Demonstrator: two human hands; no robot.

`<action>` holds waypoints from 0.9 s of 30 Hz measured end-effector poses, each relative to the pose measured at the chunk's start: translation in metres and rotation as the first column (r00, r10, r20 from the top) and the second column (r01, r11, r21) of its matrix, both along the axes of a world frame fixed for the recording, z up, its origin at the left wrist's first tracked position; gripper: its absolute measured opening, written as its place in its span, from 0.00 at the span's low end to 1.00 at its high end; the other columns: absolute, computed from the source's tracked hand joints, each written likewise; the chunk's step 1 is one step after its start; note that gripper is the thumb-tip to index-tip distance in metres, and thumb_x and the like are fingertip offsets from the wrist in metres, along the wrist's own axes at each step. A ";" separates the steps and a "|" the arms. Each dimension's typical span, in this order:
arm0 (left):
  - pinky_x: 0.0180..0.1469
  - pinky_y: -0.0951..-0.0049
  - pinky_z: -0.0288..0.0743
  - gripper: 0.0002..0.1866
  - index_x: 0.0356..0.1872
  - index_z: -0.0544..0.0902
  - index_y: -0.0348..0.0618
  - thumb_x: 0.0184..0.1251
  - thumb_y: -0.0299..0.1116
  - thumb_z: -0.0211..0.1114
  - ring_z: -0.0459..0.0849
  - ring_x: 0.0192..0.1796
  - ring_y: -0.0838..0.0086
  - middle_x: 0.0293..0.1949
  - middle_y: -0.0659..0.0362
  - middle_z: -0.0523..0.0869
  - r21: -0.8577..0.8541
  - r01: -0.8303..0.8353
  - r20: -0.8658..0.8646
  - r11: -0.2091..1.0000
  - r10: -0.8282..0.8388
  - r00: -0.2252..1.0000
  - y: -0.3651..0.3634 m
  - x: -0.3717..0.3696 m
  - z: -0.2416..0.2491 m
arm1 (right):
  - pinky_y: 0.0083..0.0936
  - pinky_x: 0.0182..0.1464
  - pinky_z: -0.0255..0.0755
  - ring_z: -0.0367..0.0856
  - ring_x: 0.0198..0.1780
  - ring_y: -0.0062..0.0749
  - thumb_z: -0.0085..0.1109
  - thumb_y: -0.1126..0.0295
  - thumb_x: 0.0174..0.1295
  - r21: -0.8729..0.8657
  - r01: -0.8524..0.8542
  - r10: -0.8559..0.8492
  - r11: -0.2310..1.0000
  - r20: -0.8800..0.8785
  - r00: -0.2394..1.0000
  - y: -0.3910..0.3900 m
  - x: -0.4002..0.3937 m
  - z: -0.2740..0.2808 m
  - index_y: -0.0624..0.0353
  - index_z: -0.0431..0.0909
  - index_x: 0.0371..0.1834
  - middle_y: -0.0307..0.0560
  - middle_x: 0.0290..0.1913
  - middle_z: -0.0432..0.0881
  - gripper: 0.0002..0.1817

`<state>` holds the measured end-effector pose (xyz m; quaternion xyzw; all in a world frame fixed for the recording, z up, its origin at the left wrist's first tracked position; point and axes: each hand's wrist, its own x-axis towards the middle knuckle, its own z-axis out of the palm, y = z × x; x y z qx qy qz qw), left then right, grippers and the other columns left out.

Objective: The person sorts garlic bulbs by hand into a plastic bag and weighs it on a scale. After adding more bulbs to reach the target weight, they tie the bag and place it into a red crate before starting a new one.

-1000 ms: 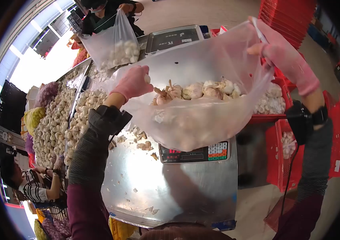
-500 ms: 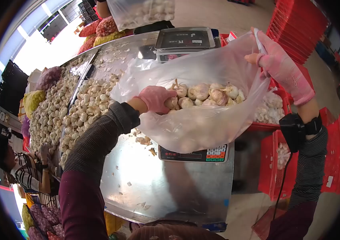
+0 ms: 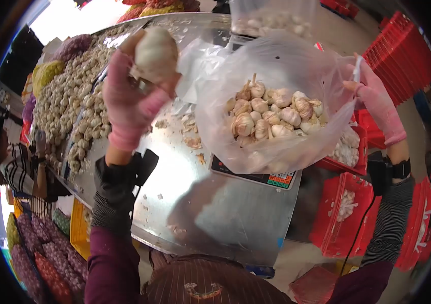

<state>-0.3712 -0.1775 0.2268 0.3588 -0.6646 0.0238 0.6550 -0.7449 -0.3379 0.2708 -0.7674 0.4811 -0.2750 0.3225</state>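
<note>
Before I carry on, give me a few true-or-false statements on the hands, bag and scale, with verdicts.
1. The left hand holds a garlic bulb. True.
2. The right hand grips the bag. True.
3. The left hand is inside the bag. False: it is outside, to the bag's left.
4. The bag is empty. False: many loose bulbs lie in it.
5. Part of the scale shows beyond the bag. True.

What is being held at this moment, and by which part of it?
The left grip holds a garlic bulb by its lower and left sides, as pictured. The right grip holds the plastic bag by its rim, at the right.
</note>
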 end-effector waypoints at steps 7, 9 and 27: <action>0.56 0.61 0.73 0.29 0.53 0.80 0.45 0.53 0.50 0.73 0.79 0.53 0.55 0.51 0.52 0.81 0.026 -0.876 0.529 0.482 0.737 0.421 0.080 0.109 -0.040 | 0.09 0.31 0.67 0.68 0.28 0.10 0.52 0.68 0.66 0.286 0.010 0.020 0.958 -0.103 0.994 0.014 -0.007 -0.006 0.57 0.58 0.73 0.38 0.61 0.74 0.31; 0.53 0.60 0.74 0.25 0.46 0.81 0.41 0.54 0.49 0.73 0.79 0.51 0.57 0.49 0.50 0.81 0.355 -0.773 0.298 0.526 0.719 0.627 0.105 0.105 -0.072 | 0.12 0.35 0.70 0.74 0.33 0.12 0.50 0.67 0.66 0.239 0.024 -0.024 0.971 -0.003 1.000 0.022 -0.007 -0.018 0.55 0.52 0.75 0.39 0.61 0.74 0.33; 0.43 0.61 0.75 0.12 0.35 0.85 0.37 0.61 0.35 0.62 0.84 0.39 0.49 0.33 0.41 0.84 0.614 -0.076 -0.373 0.786 0.374 0.849 -0.132 -0.038 -0.072 | 0.16 0.16 0.50 0.55 0.15 0.16 0.52 0.67 0.67 0.257 0.207 -0.327 0.944 0.645 0.691 -0.097 -0.032 0.047 0.54 0.72 0.29 0.29 0.17 0.58 0.08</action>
